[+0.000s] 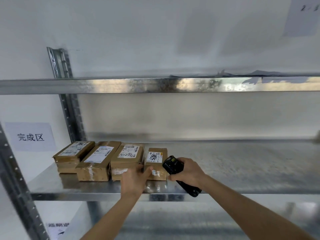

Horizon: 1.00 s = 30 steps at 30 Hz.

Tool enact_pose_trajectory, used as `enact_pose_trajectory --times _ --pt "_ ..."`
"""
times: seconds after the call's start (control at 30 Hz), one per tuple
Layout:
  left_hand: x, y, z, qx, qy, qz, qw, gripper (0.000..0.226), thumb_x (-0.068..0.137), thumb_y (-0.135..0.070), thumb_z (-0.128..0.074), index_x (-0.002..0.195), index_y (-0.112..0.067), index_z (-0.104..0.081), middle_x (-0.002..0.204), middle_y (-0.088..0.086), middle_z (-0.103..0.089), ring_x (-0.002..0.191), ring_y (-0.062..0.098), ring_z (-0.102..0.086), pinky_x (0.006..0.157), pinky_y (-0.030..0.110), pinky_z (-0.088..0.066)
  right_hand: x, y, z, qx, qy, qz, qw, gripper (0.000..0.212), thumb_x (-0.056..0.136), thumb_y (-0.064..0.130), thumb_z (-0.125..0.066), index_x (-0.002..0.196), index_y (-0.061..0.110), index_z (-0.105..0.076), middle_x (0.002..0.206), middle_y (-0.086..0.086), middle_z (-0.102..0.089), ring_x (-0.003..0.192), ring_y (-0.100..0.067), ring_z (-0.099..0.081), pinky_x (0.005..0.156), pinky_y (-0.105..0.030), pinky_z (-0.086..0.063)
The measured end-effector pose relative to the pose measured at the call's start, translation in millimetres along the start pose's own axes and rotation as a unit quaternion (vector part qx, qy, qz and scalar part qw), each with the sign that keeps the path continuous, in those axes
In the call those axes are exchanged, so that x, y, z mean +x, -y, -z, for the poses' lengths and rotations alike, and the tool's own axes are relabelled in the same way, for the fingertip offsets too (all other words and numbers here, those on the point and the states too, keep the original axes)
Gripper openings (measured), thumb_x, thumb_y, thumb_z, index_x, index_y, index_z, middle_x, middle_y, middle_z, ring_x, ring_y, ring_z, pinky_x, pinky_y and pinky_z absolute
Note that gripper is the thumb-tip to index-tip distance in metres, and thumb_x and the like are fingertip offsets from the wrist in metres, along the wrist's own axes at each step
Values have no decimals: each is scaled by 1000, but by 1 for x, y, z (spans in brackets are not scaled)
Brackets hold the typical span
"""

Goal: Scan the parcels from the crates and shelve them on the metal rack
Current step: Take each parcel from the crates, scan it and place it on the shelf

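While right hand [187, 170] grips scanner [173, 165], left hand [134, 179] touches parcel [156, 163] open-fingered on metal shelf [242, 167].

The metal rack [173, 84] is galvanised steel, its shelf [242, 163] shiny and faintly mottled. Four parcels [127, 157] are matt brown cardboard with glossy clear tape and white paper labels. The scanner [174, 166] is matt black plastic. The wall sign [30, 136] left of the parcels is white paper.

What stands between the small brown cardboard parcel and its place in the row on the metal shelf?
Nothing visible. The small brown cardboard parcel already sits on the metal shelf, beside the larger taped parcel; the left hand touches its front.
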<state>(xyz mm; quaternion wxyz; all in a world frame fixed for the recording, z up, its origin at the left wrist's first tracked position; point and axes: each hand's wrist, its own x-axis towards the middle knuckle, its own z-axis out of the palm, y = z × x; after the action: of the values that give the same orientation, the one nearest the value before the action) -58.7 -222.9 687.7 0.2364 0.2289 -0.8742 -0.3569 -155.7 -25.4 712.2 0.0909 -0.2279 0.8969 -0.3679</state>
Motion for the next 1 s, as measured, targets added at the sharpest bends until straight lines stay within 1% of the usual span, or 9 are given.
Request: enact_pose_trajectory --times 0.13,0.23,0.43,0.53,0.6,0.7,0.8,0.87,1.0 --pt "-18 0 25 -14 -4 -21 1000 29 88 -49 -69 105 -26 -73 89 -5 -76 80 11 -66 64 19 -47 -28 8 11 -28 -19 9 999 56 68 34 -91 117 35 -63 102 11 -71 93 -12 -69 88 -36 -59" --pt "-30 5 49 -29 -6 -63 998 43 87 -46 -72 122 -20 -68 91 -8 -74 80 3 -65 66 13 -45 -51 26 16 -46 -41 27 998 63 68 36 -91 124 37 -62 106 13 -69 96 -11 -67 83 -28 -55" --pt "-64 25 134 -39 -10 -118 992 60 83 -55 -71 137 -31 -59 141 -8 -56 129 17 -53 101 32 -43 -93 96 2 -77 -48 61 994 81 64 45 -90 139 38 -59 118 12 -70 105 -12 -65 82 -23 -50" --pt "-90 50 194 1 -22 -106 994 71 82 -62 -68 144 -32 -51 157 -7 -38 141 18 -40 110 37 -38 -117 148 -26 -90 -46 85 991 75 58 48 -89 127 32 -66 113 7 -72 102 -15 -66 81 -25 -49" --pt "-114 77 244 32 -29 -92 995 75 82 -65 -66 147 -35 -45 160 -10 -32 142 18 -38 110 41 -39 -137 189 -55 -96 -29 105 989 61 60 46 -91 115 30 -70 101 8 -73 96 -14 -67 80 -26 -52" --pt "-156 123 321 62 -65 -60 994 77 81 -67 -65 146 -32 -46 157 -6 -38 140 16 -41 109 38 -40 -171 250 -106 -90 16 150 984 71 62 47 -93 127 34 -66 114 7 -73 101 -14 -67 89 -31 -56" --pt "-207 172 402 86 -104 -17 991 78 81 -67 -65 145 -27 -48 154 -5 -42 140 15 -42 111 35 -37 -208 313 -165 -100 47 208 972 71 63 51 -92 127 37 -65 115 8 -73 97 -13 -66 73 -24 -49" --pt "-245 204 456 99 -127 20 987 76 81 -67 -66 145 -29 -48 152 -6 -43 137 15 -44 110 34 -37 -233 357 -208 -105 66 242 962 60 62 54 -91 114 37 -67 105 9 -74 91 -12 -65 68 -21 -47" --pt "-320 261 552 135 -175 85 972 78 79 -74 -61 143 -30 -50 150 -6 -46 132 16 -50 108 37 -42 -284 436 -294 -85 117 289 946 64 58 56 -88 115 37 -67 102 10 -72 92 -13 -68 82 -31 -58"
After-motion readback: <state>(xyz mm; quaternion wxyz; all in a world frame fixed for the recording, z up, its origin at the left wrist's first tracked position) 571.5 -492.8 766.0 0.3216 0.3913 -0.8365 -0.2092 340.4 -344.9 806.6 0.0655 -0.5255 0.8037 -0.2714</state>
